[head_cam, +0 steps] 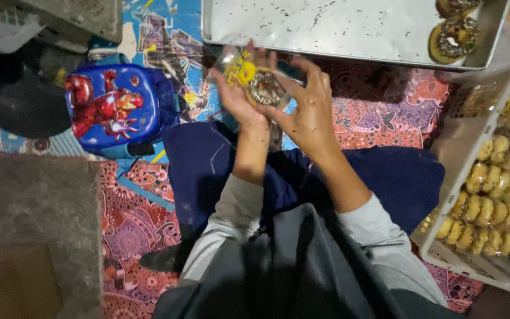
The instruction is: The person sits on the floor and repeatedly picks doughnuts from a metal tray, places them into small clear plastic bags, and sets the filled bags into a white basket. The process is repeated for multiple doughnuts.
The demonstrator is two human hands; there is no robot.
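Between both hands sits a sprinkle-topped doughnut [265, 87] inside a clear plastic bag with a yellow print [238, 70]. My left hand [235, 94] cups the bag from the left side, palm up. My right hand [306, 105] grips the bag and doughnut from the right, fingers curled over the top. Both hands hover above my lap, just below the near edge of a metal tray [326, 29]. Two more sprinkled doughnuts [454, 38] lie at the tray's right end.
A white plastic crate [444, 147] at the right holds several bagged doughnuts [497, 189]. A blue backpack with a red figure [113, 107] lies at the left on a patterned mat [379, 112]. A grey concrete block [36, 224] fills the lower left.
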